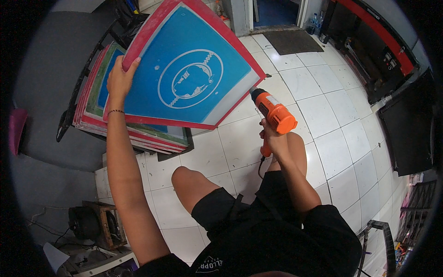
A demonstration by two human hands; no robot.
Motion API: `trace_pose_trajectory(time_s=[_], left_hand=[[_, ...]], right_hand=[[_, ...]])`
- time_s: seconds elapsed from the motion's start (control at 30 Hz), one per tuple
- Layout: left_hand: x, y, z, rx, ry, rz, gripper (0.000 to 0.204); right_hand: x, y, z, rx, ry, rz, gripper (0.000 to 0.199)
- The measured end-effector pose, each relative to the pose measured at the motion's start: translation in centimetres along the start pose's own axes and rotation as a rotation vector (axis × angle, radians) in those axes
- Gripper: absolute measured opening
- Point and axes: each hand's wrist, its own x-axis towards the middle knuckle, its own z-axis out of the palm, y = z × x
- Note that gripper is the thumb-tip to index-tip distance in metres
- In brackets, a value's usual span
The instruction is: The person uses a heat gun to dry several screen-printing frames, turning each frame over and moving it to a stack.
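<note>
My left hand [121,78] grips the left edge of a red-framed printing screen [184,64] with blue mesh and a round white design. The screen is raised and tilted in front of me. My right hand [274,138] is shut on the handle of an orange power drill [274,115]. The drill's dark tip touches the right edge of the screen's red frame. Both of my bare knees show below, above the white tiled floor [323,115].
A stack of several more framed screens [138,131] leans in a dark rack behind the raised one. A small wooden box with dark gear [99,224] sits at lower left. A dark doormat [291,41] lies by the doorway. Black machines [406,124] line the right wall.
</note>
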Motion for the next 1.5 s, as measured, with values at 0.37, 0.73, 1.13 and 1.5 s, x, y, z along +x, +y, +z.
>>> trace_pose_trajectory(time_s=[0.37, 0.73, 1.13, 1.5], left_hand=[[0.0, -0.1, 0.1, -0.004, 0.013, 0.019, 0.066], [-0.1, -0.1, 0.2, 0.002, 0.024, 0.016, 0.067], [0.0, 0.1, 0.1, 0.0, 0.01, 0.008, 0.068], [0.1, -0.3, 0.3, 0.001, 0.003, -0.002, 0.068]], right_hand=[[0.4, 0.2, 0.2, 0.016, 0.031, -0.028, 0.03], [-0.2, -0.5, 0.1, 0.038, 0.01, -0.027, 0.03], [-1.0, -1.6, 0.1, 0.039, -0.004, -0.051, 0.03], [-1.6, -2.5, 0.2, 0.035, -0.026, -0.064, 0.028]])
